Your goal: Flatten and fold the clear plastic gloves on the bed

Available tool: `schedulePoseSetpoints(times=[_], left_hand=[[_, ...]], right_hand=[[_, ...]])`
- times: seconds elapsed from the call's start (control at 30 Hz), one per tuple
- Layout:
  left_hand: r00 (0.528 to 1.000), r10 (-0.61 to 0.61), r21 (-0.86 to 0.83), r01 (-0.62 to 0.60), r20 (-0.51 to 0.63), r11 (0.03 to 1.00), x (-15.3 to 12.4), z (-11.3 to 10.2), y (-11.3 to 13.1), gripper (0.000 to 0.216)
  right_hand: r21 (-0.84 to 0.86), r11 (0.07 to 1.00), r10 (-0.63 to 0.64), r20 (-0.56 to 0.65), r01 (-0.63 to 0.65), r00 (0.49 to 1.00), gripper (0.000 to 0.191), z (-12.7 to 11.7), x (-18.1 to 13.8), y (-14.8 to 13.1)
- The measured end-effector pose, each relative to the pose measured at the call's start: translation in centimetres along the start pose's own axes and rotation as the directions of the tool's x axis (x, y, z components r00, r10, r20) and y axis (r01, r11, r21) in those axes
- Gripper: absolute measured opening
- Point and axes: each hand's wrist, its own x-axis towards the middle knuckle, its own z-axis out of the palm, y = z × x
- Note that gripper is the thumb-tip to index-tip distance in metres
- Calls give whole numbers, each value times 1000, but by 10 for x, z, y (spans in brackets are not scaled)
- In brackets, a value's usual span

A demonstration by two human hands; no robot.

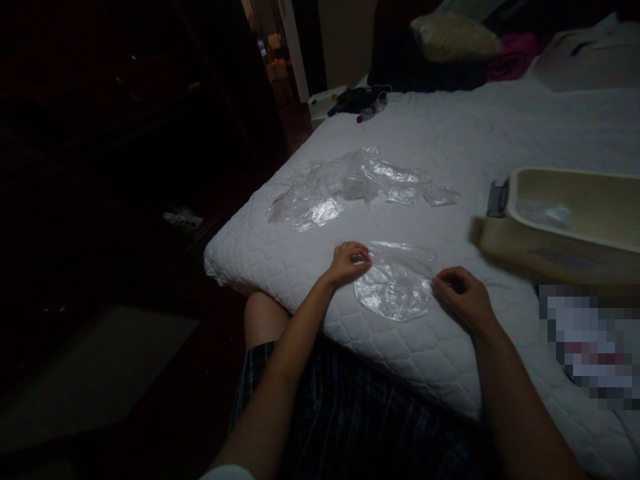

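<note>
A clear plastic bag (395, 287) lies spread on the white quilted bed in front of me. My left hand (350, 262) pinches its left edge between thumb and fingers. At the opposite edge, my right hand (463, 293) is closed in a pinch on the bag. Farther back on the bed rests a crumpled heap of clear plastic bags (325, 187), apart from both hands.
To the right stands a beige plastic bin (550, 250) with a grey handle and some clear plastic inside. A bottle (373, 110) lies near the bed's far left edge. A pillow (455, 37) and pink rolled cloth (513, 57) are at the back.
</note>
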Motion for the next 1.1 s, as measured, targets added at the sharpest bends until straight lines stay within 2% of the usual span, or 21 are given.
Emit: schedulePoseSetpoints(times=[0.23, 0.37, 0.57, 0.67, 0.8, 1.1], left_hand=[[1000, 25, -35, -26, -18, 999, 3, 0, -4, 7], [999, 16, -72, -18, -32, 997, 4, 2, -9, 5], [998, 18, -147, -26, -58, 989, 6, 4, -14, 8], [998, 45, -165, -51, -43, 985, 7, 4, -14, 6], [995, 79, -153, -87, -57, 984, 8, 3, -12, 15], [997, 35, -188, -46, -66, 981, 6, 1, -10, 15]], right_hand=[[48, 997, 59, 30, -60, 998, 24, 0, -1, -9], [79, 994, 76, -2, -76, 997, 22, -1, 0, -7], [89, 995, 44, -62, -38, 997, 21, -1, 0, -3], [82, 997, 18, -56, -13, 998, 19, -2, 1, -4], [58, 998, 16, -64, -13, 998, 17, -3, 0, -5], [74, 997, 5, -30, -3, 1000, 20, -2, -2, -5]])
